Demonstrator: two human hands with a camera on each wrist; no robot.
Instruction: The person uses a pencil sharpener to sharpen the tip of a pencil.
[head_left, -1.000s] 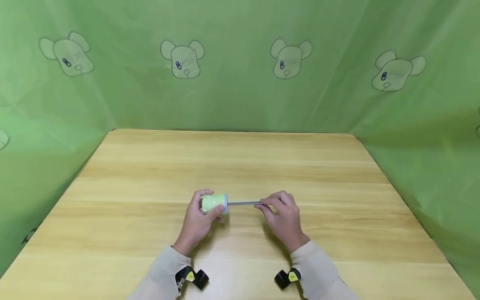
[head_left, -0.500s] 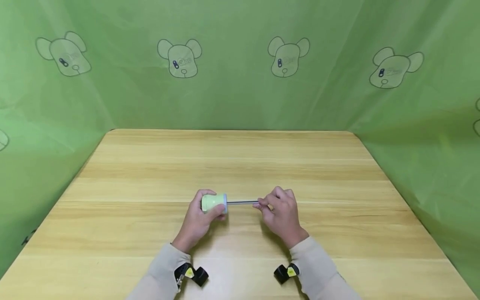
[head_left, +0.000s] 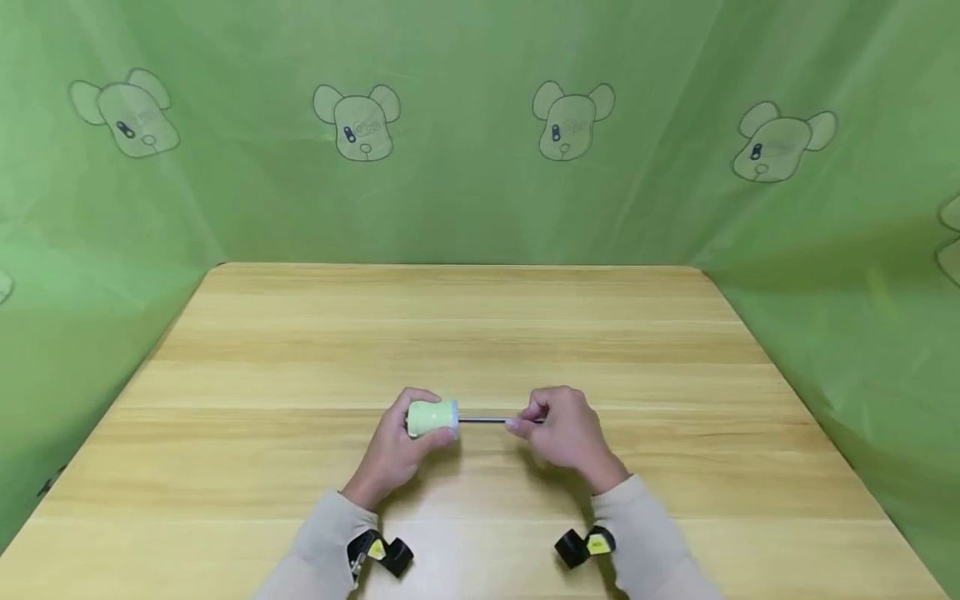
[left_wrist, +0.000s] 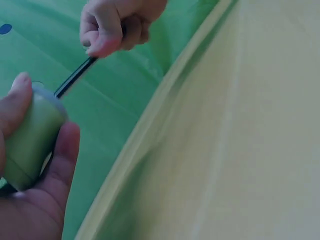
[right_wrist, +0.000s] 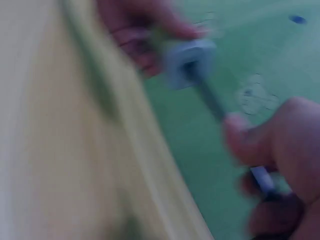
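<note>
My left hand point(head_left: 393, 446) grips a pale green pencil sharpener point(head_left: 429, 418), thumb on the near side and fingers round the far side. The sharpener lies sideways, its light blue end point(right_wrist: 175, 65) facing right. A dark pencil point(head_left: 483, 419) sticks into the hole in that end. Pinching the pencil's other part is my right hand point(head_left: 572, 429), with the thumb along it and the fingers curled. The pencil tip is hidden inside the sharpener. Both hands are held above the table, and the right wrist view is blurred.
The wooden table point(head_left: 465, 333) spreads out under both hands. Green sheeting point(head_left: 465, 208) with mouse-like face drawings hangs behind it and along both sides. A black wrist camera point(head_left: 393, 557) sits at the left sleeve, another camera point(head_left: 573, 548) at the right.
My right hand has turned over, its fingers now curled further round the pencil, and less of the pencil shows between the hands. The left hand keeps its grip on the sharpener.
</note>
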